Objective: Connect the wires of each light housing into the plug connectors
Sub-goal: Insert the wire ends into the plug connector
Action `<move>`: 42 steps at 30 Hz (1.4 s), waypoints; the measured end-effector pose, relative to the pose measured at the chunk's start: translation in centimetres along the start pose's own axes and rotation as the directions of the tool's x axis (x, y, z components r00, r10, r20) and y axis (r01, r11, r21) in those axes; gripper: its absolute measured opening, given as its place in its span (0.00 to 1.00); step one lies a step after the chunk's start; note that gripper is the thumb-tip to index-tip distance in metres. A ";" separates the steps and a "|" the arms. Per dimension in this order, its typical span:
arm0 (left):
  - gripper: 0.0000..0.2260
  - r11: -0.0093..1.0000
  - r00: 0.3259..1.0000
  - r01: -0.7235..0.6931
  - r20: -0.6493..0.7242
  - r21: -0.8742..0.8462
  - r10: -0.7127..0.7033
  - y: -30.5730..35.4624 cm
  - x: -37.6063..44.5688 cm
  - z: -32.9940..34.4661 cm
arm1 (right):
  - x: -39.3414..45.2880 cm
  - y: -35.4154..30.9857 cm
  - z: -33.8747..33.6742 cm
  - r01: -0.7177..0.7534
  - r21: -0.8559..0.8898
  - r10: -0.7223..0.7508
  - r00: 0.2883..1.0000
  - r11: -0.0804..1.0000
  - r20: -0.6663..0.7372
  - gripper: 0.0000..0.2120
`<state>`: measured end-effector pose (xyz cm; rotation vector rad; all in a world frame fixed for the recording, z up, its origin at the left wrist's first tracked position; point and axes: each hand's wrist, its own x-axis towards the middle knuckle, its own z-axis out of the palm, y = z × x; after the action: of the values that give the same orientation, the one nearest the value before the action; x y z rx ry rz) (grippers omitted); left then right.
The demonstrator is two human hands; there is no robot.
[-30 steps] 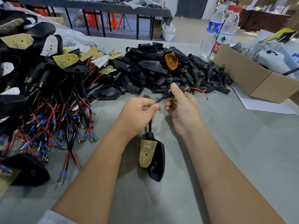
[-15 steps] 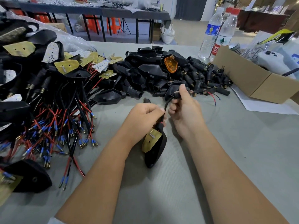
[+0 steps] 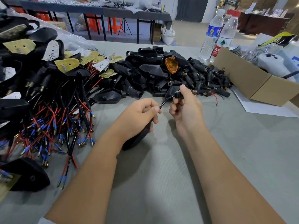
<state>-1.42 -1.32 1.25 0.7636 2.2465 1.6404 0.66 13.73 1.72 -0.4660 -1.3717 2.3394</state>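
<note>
My left hand [image 3: 139,114] pinches the black cable [image 3: 165,102] of a black light housing [image 3: 135,139], which hangs mostly hidden under that hand. My right hand [image 3: 184,106] grips a black plug connector [image 3: 177,94] at the cable's far end, its brass threaded tip [image 3: 194,91] poking out past my thumb. From beyond the connector, thin red and black wire ends [image 3: 215,97] trail onto the table to the right.
Wired housings with red and black leads and blue terminals [image 3: 53,126] crowd the left. A heap of black housings and connectors [image 3: 161,75] with one orange lens [image 3: 171,65] lies behind my hands. Two water bottles [image 3: 212,33] and a cardboard box [image 3: 252,84] stand at the right.
My left hand has drawn the housing up off the table and under my palm, hiding its yellow board. The cable between my hands has shortened, and the connector sits closer to the housing.
</note>
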 end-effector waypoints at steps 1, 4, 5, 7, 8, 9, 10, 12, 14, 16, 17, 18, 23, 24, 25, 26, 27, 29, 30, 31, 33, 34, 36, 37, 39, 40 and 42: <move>0.08 0.999 1.000 -0.010 -0.023 0.049 0.011 -0.1 -0.1 -0.3 | -0.1 0.1 0.1 -0.004 -0.023 0.004 1.000 1.000 0.011 0.09; 0.08 0.990 0.995 -0.032 -0.085 0.139 0.044 -0.2 -0.1 -0.7 | -0.3 0.2 0.5 -0.009 -0.055 0.011 0.999 0.998 0.043 0.09; 0.08 0.987 0.994 -0.037 -0.100 0.157 0.053 -0.1 -0.1 -0.7 | -0.3 0.3 0.6 -0.003 -0.065 0.006 0.999 0.998 0.049 0.09; 0.07 0.981 0.989 -0.044 -0.129 0.189 0.069 -0.1 -0.1 -0.6 | -0.5 0.3 0.7 0.026 -0.087 -0.021 0.998 0.996 0.051 0.10; 0.07 0.975 0.987 -0.049 -0.142 0.216 0.081 -0.1 -0.2 -0.5 | -0.6 0.4 0.7 0.050 -0.104 -0.045 0.998 0.993 0.049 0.10; 0.07 0.967 0.984 -0.056 -0.153 0.249 0.097 -0.1 -0.2 -0.4 | -0.6 0.4 0.7 0.078 -0.127 -0.073 0.996 0.989 0.049 0.10; 0.07 0.957 0.980 -0.066 -0.162 0.281 0.115 0.0 -0.3 -0.3 | -0.7 0.4 0.8 0.107 -0.149 -0.100 0.994 0.983 0.051 0.11; 0.07 0.944 0.972 -0.084 -0.182 0.318 0.148 0.1 -0.5 -0.1 | -0.7 0.5 0.8 0.142 -0.171 -0.134 0.989 0.975 0.054 0.11; 0.07 0.933 0.964 -0.098 -0.200 0.347 0.176 0.2 -0.5 0.1 | -0.7 0.5 0.8 0.153 -0.169 -0.145 0.988 0.974 0.058 0.12; 0.07 0.921 0.957 -0.113 -0.210 0.373 0.202 0.3 -0.6 0.2 | -0.6 0.5 0.7 0.158 -0.175 -0.149 0.987 0.972 0.064 0.12; 0.07 0.916 0.953 -0.120 -0.214 0.383 0.214 0.3 -0.6 0.2 | -0.6 0.6 0.7 0.160 -0.185 -0.150 0.986 0.970 0.067 0.12; 0.07 0.912 0.950 -0.126 -0.217 0.391 0.224 0.3 -0.6 0.2 | -0.6 0.6 0.6 0.159 -0.197 -0.149 0.987 0.967 0.069 0.11; 0.06 0.904 0.928 -0.158 -0.252 0.397 0.273 0.2 -0.6 0.4 | -0.6 0.7 0.7 0.104 -0.180 -0.088 0.992 0.978 0.092 0.09; 0.06 0.903 0.925 -0.160 -0.259 0.399 0.278 0.2 -0.5 0.4 | -0.7 0.7 0.7 0.089 -0.162 -0.073 0.992 0.983 0.099 0.08; 0.06 0.902 0.922 -0.160 -0.264 0.402 0.282 0.2 -0.5 0.4 | -0.7 0.7 0.8 0.078 -0.149 -0.062 0.992 0.986 0.107 0.08; 0.06 0.900 0.921 -0.160 -0.268 0.405 0.284 0.2 -0.5 0.4 | -0.8 0.7 0.8 0.070 -0.145 -0.053 0.992 0.987 0.115 0.09; 0.06 0.899 0.920 -0.159 -0.269 0.408 0.285 0.2 -0.4 0.4 | -0.8 0.7 0.8 0.065 -0.148 -0.047 0.991 0.987 0.123 0.09; 0.06 0.895 0.917 -0.164 -0.270 0.415 0.293 0.3 -0.4 0.5 | -1.0 0.8 0.9 0.063 -0.168 -0.039 0.989 0.984 0.143 0.09; 0.06 0.894 0.916 -0.166 -0.270 0.416 0.296 0.3 -0.4 0.5 | -1.1 0.8 1.0 0.064 -0.176 -0.037 0.988 0.982 0.152 0.10; 0.06 0.896 0.916 -0.167 -0.271 0.412 0.295 0.4 -0.4 0.6 | -1.2 0.9 1.1 0.065 -0.178 -0.037 0.987 0.982 0.157 0.10; 0.07 0.903 0.915 -0.165 -0.281 0.396 0.290 0.4 -0.4 0.6 | -1.3 0.9 1.1 0.070 -0.175 -0.042 0.986 0.982 0.159 0.10; 0.07 0.906 0.914 -0.163 -0.285 0.391 0.287 0.4 -0.4 0.6 | -1.3 0.9 1.1 0.076 -0.178 -0.047 0.986 0.981 0.160 0.10; 0.07 0.907 0.915 -0.160 -0.286 0.389 0.284 0.5 -0.4 0.6 | -1.3 0.9 1.1 0.094 -0.196 -0.061 0.984 0.976 0.169 0.10; 0.07 0.906 0.915 -0.159 -0.286 0.393 0.285 0.5 -0.4 0.6 | -1.3 0.9 1.1 0.104 -0.209 -0.067 0.982 0.972 0.175 0.10; 0.07 0.902 0.914 -0.157 -0.286 0.401 0.286 0.6 -0.3 0.6 | -1.4 1.1 1.2 0.117 -0.231 -0.074 0.979 0.966 0.189 0.09; 0.07 0.905 0.913 -0.159 -0.289 0.394 0.286 0.6 -0.3 0.6 | -1.4 1.3 1.4 0.121 -0.236 -0.075 0.978 0.964 0.196 0.09; 0.08 0.921 0.909 -0.169 -0.304 0.350 0.283 0.6 -0.4 0.7 | -1.6 1.5 1.6 0.126 -0.233 -0.076 0.974 0.964 0.211 0.10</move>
<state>-0.61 -0.86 1.55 0.9011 2.8202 1.6425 1.03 11.08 1.24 -0.2244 -1.7484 2.1916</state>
